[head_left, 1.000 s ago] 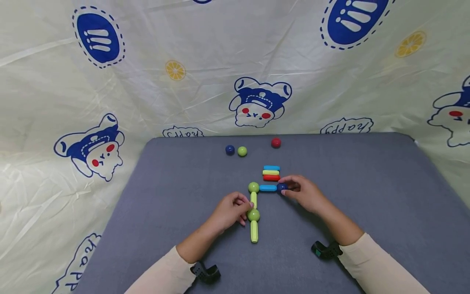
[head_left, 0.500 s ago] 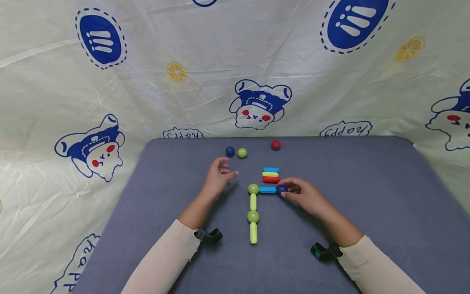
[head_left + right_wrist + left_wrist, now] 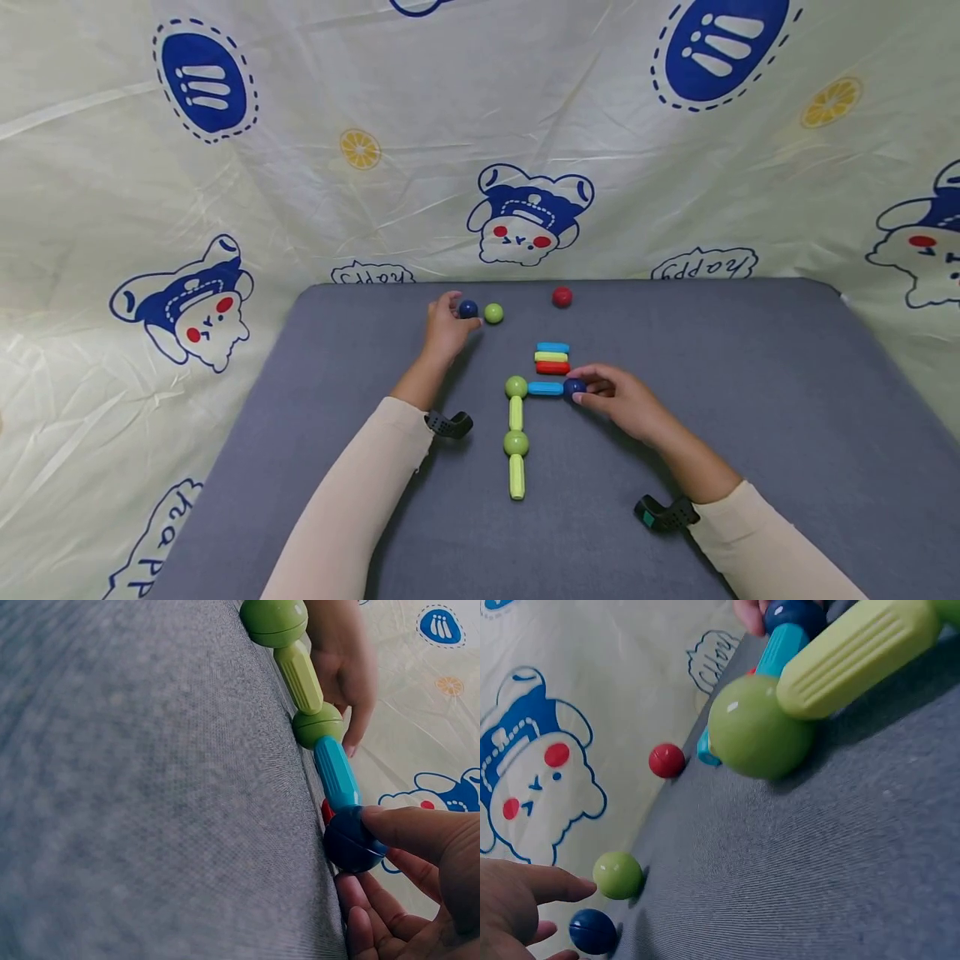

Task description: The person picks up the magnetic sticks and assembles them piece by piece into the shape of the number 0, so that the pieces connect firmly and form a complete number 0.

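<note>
My right hand (image 3: 618, 400) pinches a dark blue ball (image 3: 574, 387) between thumb and fingers. That ball sits at the end of a light blue magnetic rod (image 3: 545, 388), which joins a green ball (image 3: 516, 387). From there a yellow-green rod (image 3: 516, 414), a second green ball (image 3: 516, 443) and another yellow-green rod (image 3: 517, 479) run toward the front. At the back, my left hand (image 3: 447, 327) has its fingers spread around another dark blue ball (image 3: 593, 931). In the left wrist view a gap shows between the thumb and this ball.
A loose green ball (image 3: 493, 313) lies just right of the left hand. Farther right is a red ball (image 3: 562, 297). Light blue (image 3: 552, 347), yellow (image 3: 551, 357) and red rods (image 3: 552, 367) lie side by side behind the joined pieces. A printed cloth (image 3: 420, 208) hangs behind the grey table (image 3: 337, 350).
My left hand has left the yellow-green rod and moved back to the loose dark blue ball. My right hand keeps its hold on the other dark blue ball.
</note>
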The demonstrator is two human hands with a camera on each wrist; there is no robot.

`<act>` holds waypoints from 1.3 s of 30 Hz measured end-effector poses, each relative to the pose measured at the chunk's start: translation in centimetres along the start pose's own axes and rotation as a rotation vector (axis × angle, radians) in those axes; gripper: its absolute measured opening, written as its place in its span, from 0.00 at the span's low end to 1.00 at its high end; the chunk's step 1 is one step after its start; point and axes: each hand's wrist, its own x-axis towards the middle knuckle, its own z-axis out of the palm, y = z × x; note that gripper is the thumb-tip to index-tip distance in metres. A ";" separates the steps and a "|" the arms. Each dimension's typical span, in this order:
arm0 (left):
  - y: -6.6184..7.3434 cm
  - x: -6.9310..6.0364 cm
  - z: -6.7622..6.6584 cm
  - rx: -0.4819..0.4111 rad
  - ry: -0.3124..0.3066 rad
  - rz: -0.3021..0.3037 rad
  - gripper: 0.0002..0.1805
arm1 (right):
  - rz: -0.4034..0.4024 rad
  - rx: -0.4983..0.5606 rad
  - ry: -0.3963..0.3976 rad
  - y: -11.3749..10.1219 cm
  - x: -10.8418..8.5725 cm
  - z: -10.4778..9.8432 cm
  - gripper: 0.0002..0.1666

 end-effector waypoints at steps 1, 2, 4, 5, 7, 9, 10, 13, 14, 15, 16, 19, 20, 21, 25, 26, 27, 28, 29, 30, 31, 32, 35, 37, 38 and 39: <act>-0.1 0.2 0.1 0.003 -0.010 -0.007 0.35 | -0.001 0.001 0.000 0.0 0.0 0.0 0.20; -0.1 0.3 0.1 0.004 -0.022 -0.015 0.35 | -0.002 0.000 0.001 0.0 0.0 0.0 0.19; -0.3 0.5 0.2 0.014 -0.045 -0.020 0.34 | -0.002 -0.004 0.002 0.0 0.0 0.0 0.20; -0.4 0.6 0.2 0.023 -0.055 -0.019 0.33 | -0.002 -0.005 0.002 -0.1 0.0 0.1 0.20; -0.5 0.7 0.1 0.059 -0.065 0.000 0.31 | -0.001 -0.004 0.003 0.0 0.0 0.1 0.20; -0.6 0.7 0.1 0.099 -0.070 0.032 0.28 | 0.001 -0.005 0.005 0.0 -0.1 0.0 0.20; -0.7 0.7 0.0 0.123 -0.070 0.051 0.26 | 0.002 -0.004 0.006 0.0 -0.1 0.0 0.20; -1.0 0.7 -0.2 0.206 -0.062 0.114 0.21 | 0.001 -0.008 0.009 0.1 0.0 0.1 0.20; -1.2 0.6 -0.4 0.230 -0.058 0.133 0.20 | -0.002 -0.010 0.009 0.1 0.0 0.1 0.20; -1.3 0.5 -0.5 0.255 -0.056 0.146 0.19 | -0.005 -0.013 0.009 0.1 0.1 0.1 0.20; -1.4 0.3 -0.7 0.280 -0.055 0.159 0.18 | -0.005 -0.014 0.009 0.1 0.1 0.2 0.20; -1.5 -0.3 -1.3 0.336 -0.065 0.185 0.17 | -0.007 -0.017 0.007 0.0 0.1 0.2 0.20; -1.5 -0.6 -1.5 0.352 -0.071 0.190 0.17 | -0.007 -0.017 0.007 0.0 0.2 0.2 0.20; -1.6 -0.8 -1.7 0.367 -0.078 0.193 0.17 | -0.006 -0.017 0.006 0.0 0.2 0.2 0.20; -1.9 -1.9 -2.4 0.400 -0.102 0.210 0.16 | -0.007 -0.008 0.006 0.0 0.1 0.2 0.19; -1.9 -2.2 -2.6 0.402 -0.110 0.205 0.16 | -0.008 -0.006 0.007 0.0 0.1 0.2 0.19; -2.0 -2.5 -2.7 0.405 -0.118 0.203 0.15 | -0.009 -0.004 0.007 0.0 0.1 0.2 0.19; -2.0 -2.9 -2.8 0.410 -0.126 0.204 0.15 | -0.011 -0.002 0.007 0.1 0.1 0.2 0.19; -2.0 -3.2 -2.9 0.416 -0.135 0.203 0.16 | -0.012 -0.002 0.008 0.1 0.1 0.2 0.19; -2.1 -3.5 -3.0 0.418 -0.144 0.203 0.16 | -0.013 -0.003 0.010 0.1 0.1 0.2 0.19; -2.1 -3.9 -3.2 0.419 -0.152 0.205 0.15 | -0.012 -0.004 0.011 0.1 0.1 0.2 0.19; -2.1 -4.2 -3.3 0.418 -0.160 0.208 0.16 | -0.011 -0.005 0.012 0.1 0.1 0.2 0.19; -2.3 -5.3 -3.7 0.396 -0.186 0.202 0.16 | -0.006 -0.009 0.014 0.2 0.1 0.2 0.19; -2.5 -6.1 -3.9 0.384 -0.202 0.199 0.16 | -0.006 -0.011 0.015 0.2 0.1 0.2 0.19; -2.6 -6.5 -4.0 0.384 -0.210 0.196 0.16 | -0.005 -0.011 0.016 0.2 0.1 0.2 0.19; -2.7 -6.9 -4.1 0.393 -0.215 0.206 0.15 | -0.006 -0.011 0.017 0.1 0.0 0.2 0.19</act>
